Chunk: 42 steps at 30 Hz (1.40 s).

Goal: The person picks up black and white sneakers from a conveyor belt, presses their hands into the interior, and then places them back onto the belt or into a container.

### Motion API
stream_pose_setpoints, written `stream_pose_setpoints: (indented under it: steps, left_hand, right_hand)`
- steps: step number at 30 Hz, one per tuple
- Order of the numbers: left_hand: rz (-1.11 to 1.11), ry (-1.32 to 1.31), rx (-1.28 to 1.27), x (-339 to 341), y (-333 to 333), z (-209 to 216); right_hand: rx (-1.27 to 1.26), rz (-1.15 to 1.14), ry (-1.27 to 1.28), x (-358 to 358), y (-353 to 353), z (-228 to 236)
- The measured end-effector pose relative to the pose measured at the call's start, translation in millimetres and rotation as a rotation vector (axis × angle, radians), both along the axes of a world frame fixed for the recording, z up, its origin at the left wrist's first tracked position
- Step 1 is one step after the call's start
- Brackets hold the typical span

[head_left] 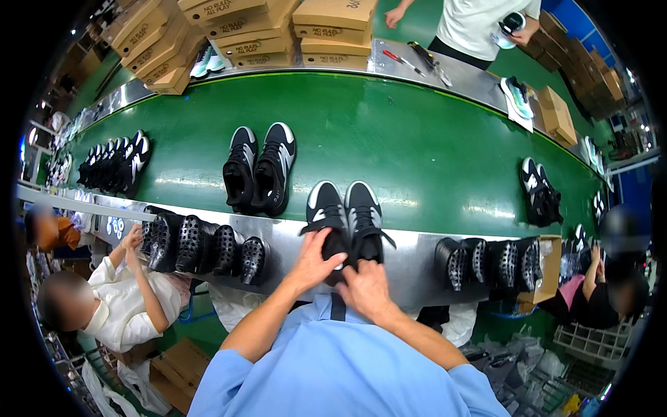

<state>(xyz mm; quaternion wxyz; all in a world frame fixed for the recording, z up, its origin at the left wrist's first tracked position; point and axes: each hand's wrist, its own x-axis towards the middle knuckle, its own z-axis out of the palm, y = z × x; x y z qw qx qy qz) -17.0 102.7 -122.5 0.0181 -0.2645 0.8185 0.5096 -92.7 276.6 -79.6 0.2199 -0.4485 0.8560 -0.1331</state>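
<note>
A pair of black sneakers with white toe edges and pale side stripes stands before me, toes away, at the edge of the green surface. Around the collar of the left sneaker (325, 201) my left hand (309, 264) is closed, thumb at the heel side. My right hand (366, 290), slightly blurred, is closed at the heel of the right sneaker (363, 205); its fingertips are partly hidden at the opening. Loose strap ends stick out beside both shoes. Another matching pair of sneakers (258, 170) stands farther off to the left.
Black perforated shoe lasts (201, 244) line the metal ledge (410, 254) at left, with more lasts (490, 263) at right. More sneakers (538, 191) stand on the green belt (410, 125). Across it are stacked shoeboxes (333, 31), tools (420, 62) and a standing person (479, 28). Co-workers sit either side.
</note>
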Motion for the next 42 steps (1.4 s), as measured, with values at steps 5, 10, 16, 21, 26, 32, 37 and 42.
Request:
stream_pose_setpoints:
  steps: [5, 10, 16, 21, 26, 32, 37, 42]
  left_hand:
    - [-0.101, -0.041, -0.343, 62, -10, 25]
    - [-0.42, 0.342, -0.717, 14, 32, 35]
    - [-0.454, 0.53, -0.742, -24, 31, 7]
    - [-0.404, 0.34, -0.265, -52, 7, 16]
    - [-0.602, 0.005, 0.036, -82, -31, 33]
    - [-0.57, -0.213, 0.552, -90, -50, 52]
    - [-0.681, -0.186, 0.377, -94, -41, 63]
    - [-0.447, 0.318, -0.201, -59, 20, 35]
  right_hand:
    - [-0.336, -0.153, -0.163, 21, 54, -4]
    - [-0.239, -0.657, -0.184, 18, 38, -33]
    - [-0.145, -0.529, -0.102, -4, 25, -50]
    - [0.023, -0.412, -0.049, -25, 18, 2]
    - [0.052, -0.383, -0.064, -40, 9, 17]
    - [0.156, -0.28, -0.154, -53, 8, 34]
    - [0.132, -0.306, -0.023, -48, 16, 30]
    - [-0.27, -0.402, 0.031, -31, 62, 8]
